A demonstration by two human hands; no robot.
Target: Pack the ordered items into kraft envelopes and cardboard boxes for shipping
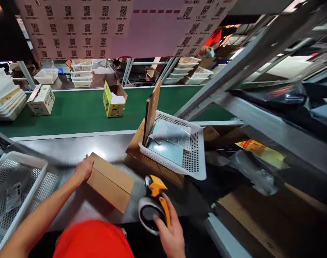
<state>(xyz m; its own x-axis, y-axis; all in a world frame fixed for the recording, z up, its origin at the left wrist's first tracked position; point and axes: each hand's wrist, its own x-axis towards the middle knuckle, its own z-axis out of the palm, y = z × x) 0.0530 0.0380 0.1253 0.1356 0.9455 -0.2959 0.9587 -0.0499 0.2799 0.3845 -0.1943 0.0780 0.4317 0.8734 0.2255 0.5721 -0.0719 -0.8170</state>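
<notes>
A closed brown cardboard box [109,182] lies at a slant on the metal table [56,143]. My left hand [84,169] is at its upper left end, with fingers curled over the edge. To the right of the box, my right hand [170,227] is wrapped round the handle of an orange tape dispenser [156,185] with a large tape roll. The dispenser is apart from the box, above the table's front edge. Behind it, a white perforated basket [197,154] holds a light blue flat item [166,152] and a clear plastic bag, and rests tilted on another cardboard box.
White baskets [37,168] stand at the left. Beyond the table runs a green conveyor [80,104] carrying a yellow box [115,104], a white box [42,100] and stacked trays. A metal frame [233,68] slants across the right, near bags and cardboard. A QR-code sheet hangs above.
</notes>
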